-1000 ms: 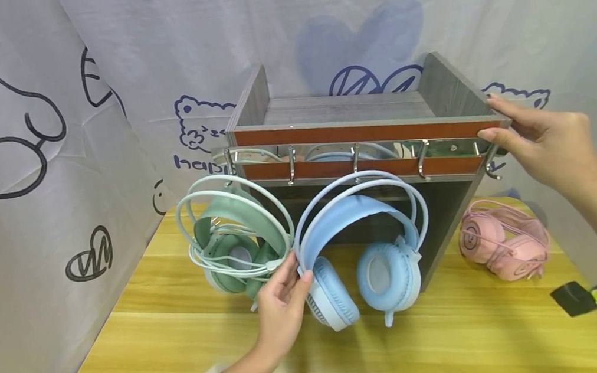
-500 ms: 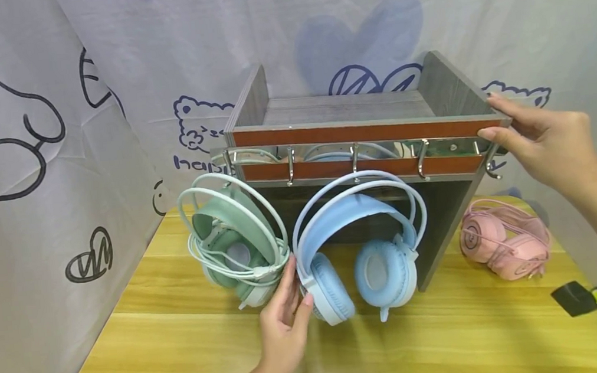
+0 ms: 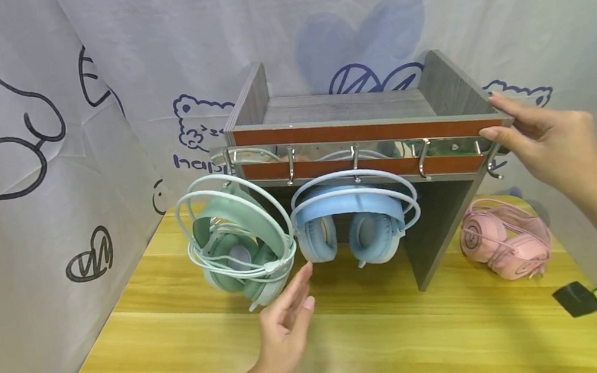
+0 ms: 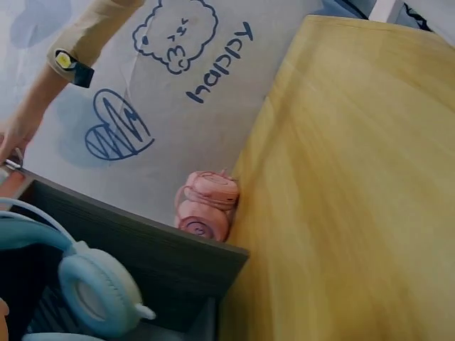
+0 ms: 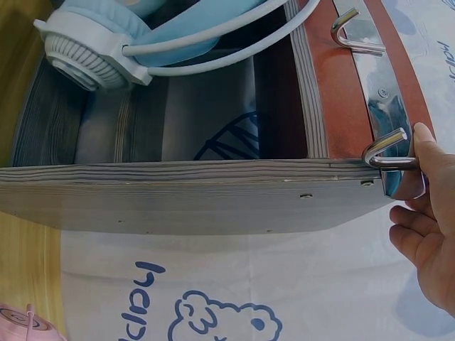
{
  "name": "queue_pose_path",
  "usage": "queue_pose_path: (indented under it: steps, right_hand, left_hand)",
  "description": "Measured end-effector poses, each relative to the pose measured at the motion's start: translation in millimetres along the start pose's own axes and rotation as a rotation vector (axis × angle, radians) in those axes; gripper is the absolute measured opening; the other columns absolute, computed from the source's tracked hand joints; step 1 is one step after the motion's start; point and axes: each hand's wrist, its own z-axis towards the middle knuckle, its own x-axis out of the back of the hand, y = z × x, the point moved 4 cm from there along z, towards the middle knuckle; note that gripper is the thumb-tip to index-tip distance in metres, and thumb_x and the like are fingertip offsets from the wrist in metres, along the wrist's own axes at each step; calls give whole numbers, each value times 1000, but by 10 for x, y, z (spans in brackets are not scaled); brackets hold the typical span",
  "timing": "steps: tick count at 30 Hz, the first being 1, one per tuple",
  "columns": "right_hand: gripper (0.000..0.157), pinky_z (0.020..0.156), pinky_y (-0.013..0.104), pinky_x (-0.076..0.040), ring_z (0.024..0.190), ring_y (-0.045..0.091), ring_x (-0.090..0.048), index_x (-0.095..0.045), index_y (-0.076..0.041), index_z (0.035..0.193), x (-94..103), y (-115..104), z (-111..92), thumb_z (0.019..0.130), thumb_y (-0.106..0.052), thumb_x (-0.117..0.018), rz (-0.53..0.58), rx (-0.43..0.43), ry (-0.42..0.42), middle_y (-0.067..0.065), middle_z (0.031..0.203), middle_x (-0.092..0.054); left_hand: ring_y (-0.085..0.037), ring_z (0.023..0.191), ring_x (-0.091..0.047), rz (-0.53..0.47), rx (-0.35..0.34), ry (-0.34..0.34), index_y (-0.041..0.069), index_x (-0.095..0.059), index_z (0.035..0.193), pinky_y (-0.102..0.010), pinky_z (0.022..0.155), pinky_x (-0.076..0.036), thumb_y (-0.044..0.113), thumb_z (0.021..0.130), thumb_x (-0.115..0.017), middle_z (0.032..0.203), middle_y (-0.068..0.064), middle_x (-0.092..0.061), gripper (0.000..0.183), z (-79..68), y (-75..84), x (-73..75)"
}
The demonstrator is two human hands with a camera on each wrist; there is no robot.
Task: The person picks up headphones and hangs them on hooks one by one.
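Blue headphones (image 3: 353,204) hang by their headband at the middle hook of the grey wooden shelf (image 3: 363,130), ear cups tilted back under it. Below and left of them is my left hand (image 3: 284,330), fingers extended and apart from the cups. Green headphones (image 3: 233,207), wrapped in their pale cable, hang on the left, close beside that hand. My right hand (image 3: 553,143) grips the shelf's front right corner between thumb and fingers. In the right wrist view, its thumb lies by the end hook (image 5: 387,149).
Pink headphones (image 3: 514,253) lie on the wooden table (image 3: 397,343) to the right of the shelf. Several metal hooks line the shelf's front strip (image 3: 322,150). A printed white cloth (image 3: 158,45) hangs behind and at the sides.
My left hand has let go of the blue headphones and lowered slightly. Their ear cups have swung back toward the shelf. The green headphones have shifted slightly; my right hand keeps its place.
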Motion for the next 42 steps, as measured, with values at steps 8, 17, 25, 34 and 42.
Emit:
queue_pose_path:
  steps: [8,17,25,34,42]
  right_hand:
    - [45,36,12,-20,40,-8,-24,-57,-8,126,13,-12,4,84,-19,-68,-1,-1,-1,20,122,-58]
    - [45,37,12,-21,42,-9,-26,-56,-9,127,8,-7,10,85,-20,-68,-10,-11,-13,19,124,-57]
    - [45,36,12,-21,41,-9,-25,-57,-8,126,8,-18,19,85,-22,-67,-13,0,-12,18,124,-57]
    - [45,35,14,-20,39,-6,-23,-56,-9,127,3,-5,16,85,-22,-67,-19,-9,-21,18,124,-57]
    - [45,36,13,-21,41,-8,-24,-57,-9,126,-7,4,17,85,-23,-67,-24,-2,-13,18,124,-58]
  left_hand:
    - [-15,118,-55,-13,-103,-80,-17,-52,120,-29,96,-47,-26,78,-47,125,-8,-57,43,281,254,82]
    - [-19,115,-58,53,-282,-115,-13,-56,118,-29,92,-51,-14,81,-54,124,-9,-59,37,670,571,270]
    - [-22,114,-60,10,-374,-60,-12,-57,116,-31,94,-50,-1,87,-58,121,-11,-62,31,1006,740,455]
    - [-22,114,-60,177,-340,-43,-13,-58,115,-31,95,-50,10,88,-61,120,-8,-63,36,1365,825,637]
    - [-15,114,-59,349,-357,-84,-14,-59,113,-27,95,-50,23,84,-68,114,-27,-60,48,1600,822,752]
